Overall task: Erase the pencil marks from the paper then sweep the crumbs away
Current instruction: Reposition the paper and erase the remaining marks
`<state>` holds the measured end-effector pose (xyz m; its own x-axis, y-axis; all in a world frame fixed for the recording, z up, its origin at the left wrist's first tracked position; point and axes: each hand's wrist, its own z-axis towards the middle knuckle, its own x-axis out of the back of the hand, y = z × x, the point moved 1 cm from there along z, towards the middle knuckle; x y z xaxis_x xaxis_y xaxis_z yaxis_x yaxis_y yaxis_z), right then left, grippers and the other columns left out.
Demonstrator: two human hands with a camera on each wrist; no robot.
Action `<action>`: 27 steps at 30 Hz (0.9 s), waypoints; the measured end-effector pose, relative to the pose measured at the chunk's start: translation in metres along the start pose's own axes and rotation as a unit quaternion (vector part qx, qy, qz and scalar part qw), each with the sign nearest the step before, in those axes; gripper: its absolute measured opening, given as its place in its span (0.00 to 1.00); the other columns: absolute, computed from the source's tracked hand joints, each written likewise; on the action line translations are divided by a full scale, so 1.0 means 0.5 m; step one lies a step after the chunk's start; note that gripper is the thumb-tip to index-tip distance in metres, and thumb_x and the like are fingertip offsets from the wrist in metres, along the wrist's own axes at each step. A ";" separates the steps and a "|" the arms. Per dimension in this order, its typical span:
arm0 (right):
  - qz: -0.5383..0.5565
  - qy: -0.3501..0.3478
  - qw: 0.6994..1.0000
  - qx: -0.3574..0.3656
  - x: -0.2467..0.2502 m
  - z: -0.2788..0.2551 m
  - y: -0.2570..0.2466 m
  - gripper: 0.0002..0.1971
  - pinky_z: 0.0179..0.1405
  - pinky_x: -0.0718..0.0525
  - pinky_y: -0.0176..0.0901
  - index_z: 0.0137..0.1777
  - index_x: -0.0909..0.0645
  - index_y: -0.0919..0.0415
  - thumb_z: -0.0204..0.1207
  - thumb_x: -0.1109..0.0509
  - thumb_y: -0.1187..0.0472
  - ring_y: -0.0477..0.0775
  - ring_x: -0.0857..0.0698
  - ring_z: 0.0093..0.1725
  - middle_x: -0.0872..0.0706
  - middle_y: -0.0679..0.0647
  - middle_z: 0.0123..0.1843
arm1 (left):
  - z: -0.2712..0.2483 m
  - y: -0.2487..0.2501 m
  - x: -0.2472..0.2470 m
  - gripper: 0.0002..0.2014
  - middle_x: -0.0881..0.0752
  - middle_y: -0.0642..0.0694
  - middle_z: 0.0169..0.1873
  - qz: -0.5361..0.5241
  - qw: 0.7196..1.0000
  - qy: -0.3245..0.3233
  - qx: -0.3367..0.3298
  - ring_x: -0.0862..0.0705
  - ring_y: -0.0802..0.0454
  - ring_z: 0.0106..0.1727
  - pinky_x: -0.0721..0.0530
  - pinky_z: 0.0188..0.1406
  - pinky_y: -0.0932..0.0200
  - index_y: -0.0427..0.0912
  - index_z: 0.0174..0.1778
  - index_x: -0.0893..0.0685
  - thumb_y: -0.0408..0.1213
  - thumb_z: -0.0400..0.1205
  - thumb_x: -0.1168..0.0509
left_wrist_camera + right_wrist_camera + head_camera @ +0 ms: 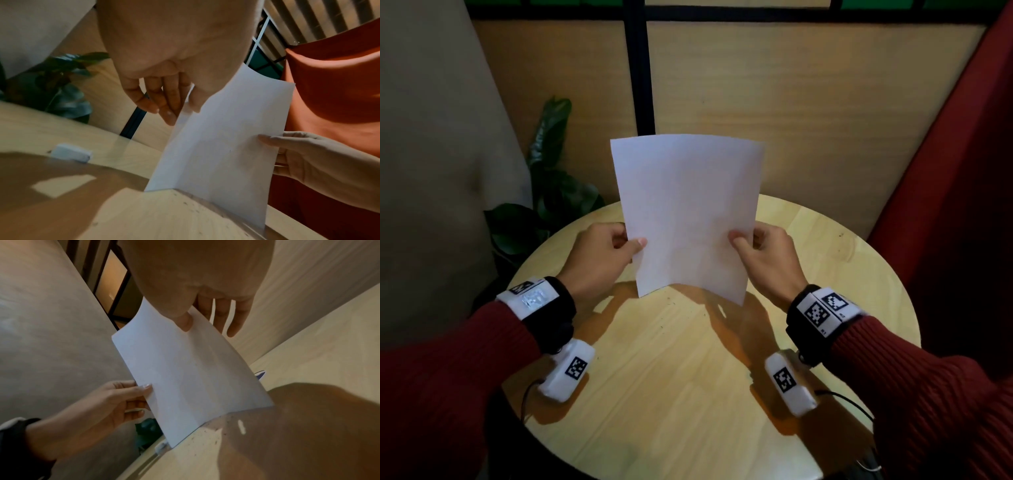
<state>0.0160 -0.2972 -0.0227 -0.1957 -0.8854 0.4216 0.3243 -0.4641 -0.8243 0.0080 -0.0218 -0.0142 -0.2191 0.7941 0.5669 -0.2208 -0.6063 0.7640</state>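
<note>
I am pinching the paper upright with both hands, left hand and right hand on its side edges, its bottom edge touching the surface mid-way, tipping crumbs off; next I judge sweeping them toward the edge.

Left hand and right hand are raised side by side, thumbs forward, fingers curled in pinches.
</note>
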 end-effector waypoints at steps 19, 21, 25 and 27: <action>-0.071 -0.016 0.997 -0.022 0.026 0.021 0.023 0.16 0.47 0.09 0.65 0.46 0.10 0.62 0.83 0.32 0.50 0.60 0.09 0.48 0.07 0.52 0.42 | 0.007 0.001 -0.009 0.09 0.07 0.58 0.41 0.106 0.992 -0.073 0.001 0.10 0.55 0.47 0.10 0.55 0.49 0.49 0.47 0.06 0.44 0.91 0.30; -0.045 0.001 0.999 -0.008 0.030 0.027 0.014 0.16 0.48 0.09 0.65 0.48 0.09 0.60 0.83 0.33 0.49 0.58 0.08 0.48 0.06 0.50 0.43 | 0.003 0.018 -0.005 0.13 0.10 0.57 0.37 0.100 0.995 -0.018 -0.024 0.12 0.55 0.42 0.16 0.48 0.54 0.48 0.41 0.10 0.43 0.92 0.31; -0.038 0.004 0.999 0.001 0.033 0.027 0.009 0.15 0.49 0.08 0.66 0.50 0.09 0.60 0.82 0.32 0.50 0.55 0.08 0.47 0.06 0.48 0.44 | 0.003 0.029 -0.003 0.15 0.11 0.53 0.33 0.116 0.993 0.000 -0.032 0.13 0.52 0.39 0.16 0.44 0.53 0.45 0.39 0.11 0.43 0.92 0.31; -0.068 -0.016 0.998 -0.012 0.026 0.021 0.018 0.15 0.49 0.09 0.66 0.47 0.09 0.62 0.82 0.30 0.51 0.56 0.09 0.46 0.06 0.49 0.42 | 0.008 0.017 -0.004 0.15 0.10 0.52 0.32 0.142 0.989 -0.042 -0.004 0.12 0.51 0.39 0.12 0.47 0.48 0.46 0.38 0.09 0.44 0.91 0.30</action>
<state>0.0260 -0.3130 -0.0209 -0.2064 -0.8152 0.5411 0.2740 -0.5790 -0.7679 0.0102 -0.0286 -0.0077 -0.1938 0.5930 0.7815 -0.1694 -0.8049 0.5687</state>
